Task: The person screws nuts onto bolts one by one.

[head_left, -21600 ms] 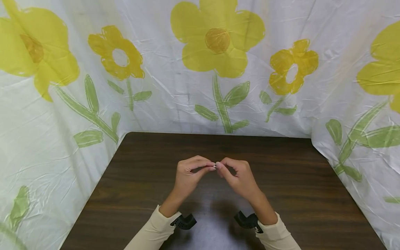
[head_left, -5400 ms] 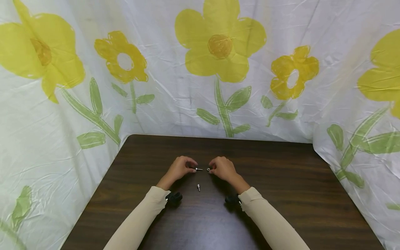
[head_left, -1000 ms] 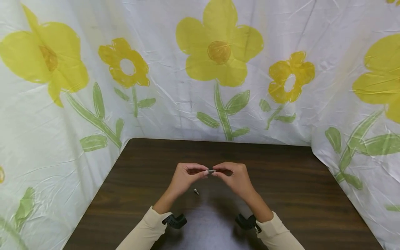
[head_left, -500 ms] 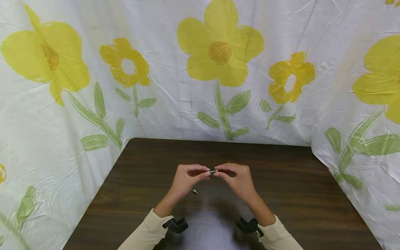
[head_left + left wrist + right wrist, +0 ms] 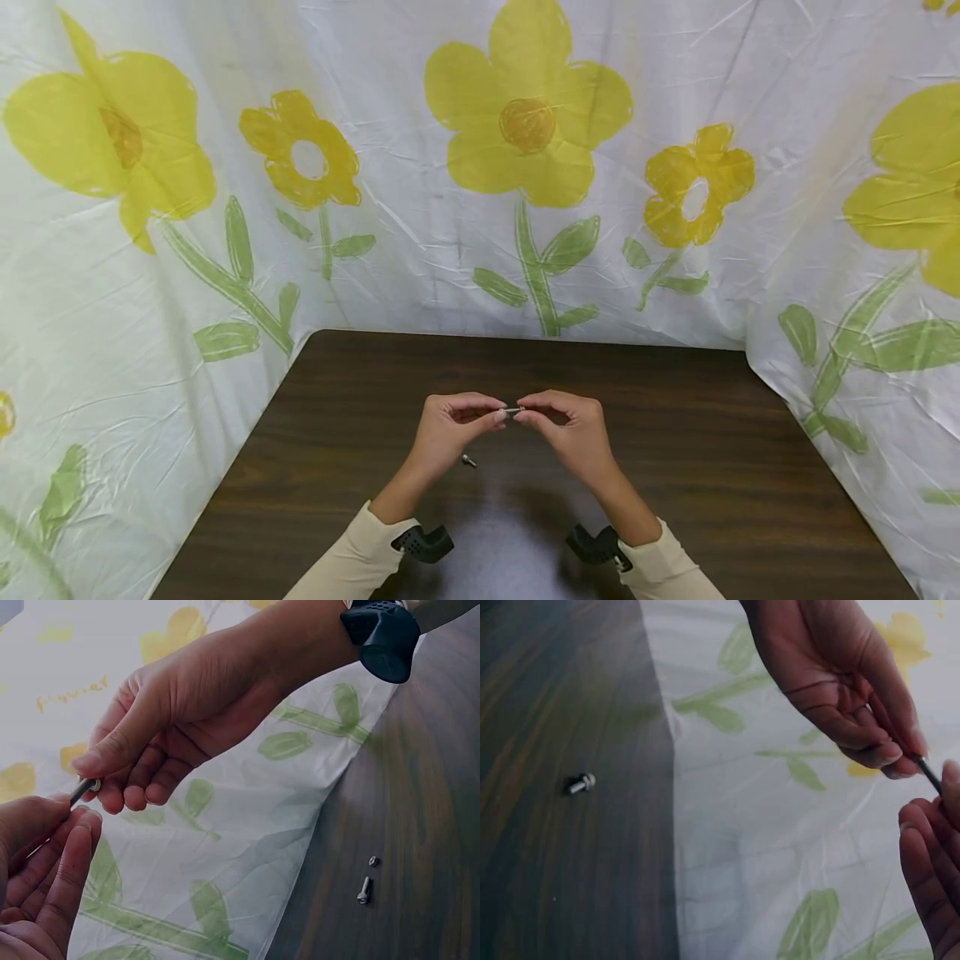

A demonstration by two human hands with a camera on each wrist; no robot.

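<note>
In the head view both hands meet above the dark wooden table [image 5: 637, 433]. A thin metal bolt [image 5: 512, 410] spans the gap between their fingertips. My left hand [image 5: 450, 425] pinches its left end, and the fingers hide that end. Thumb and forefinger of my right hand [image 5: 573, 425] hold a small metal nut [image 5: 95, 784] at the bolt's other end; how far it is threaded I cannot tell. Below the left hand lies a second bolt [image 5: 469, 461], with a ring near its head in the right wrist view. The left wrist view shows a bolt [image 5: 364, 891] and a separate nut [image 5: 373, 861] on the table.
A white curtain [image 5: 405, 275] printed with yellow flowers hangs behind the table and along both sides. Black wrist cameras [image 5: 423, 543] sit under both wrists, close above the tabletop.
From 5.4 seconds ago, both hands have risen off the table and brought bolt and nut together. Over the last second only the fingers and the bolt's angle shift slightly.
</note>
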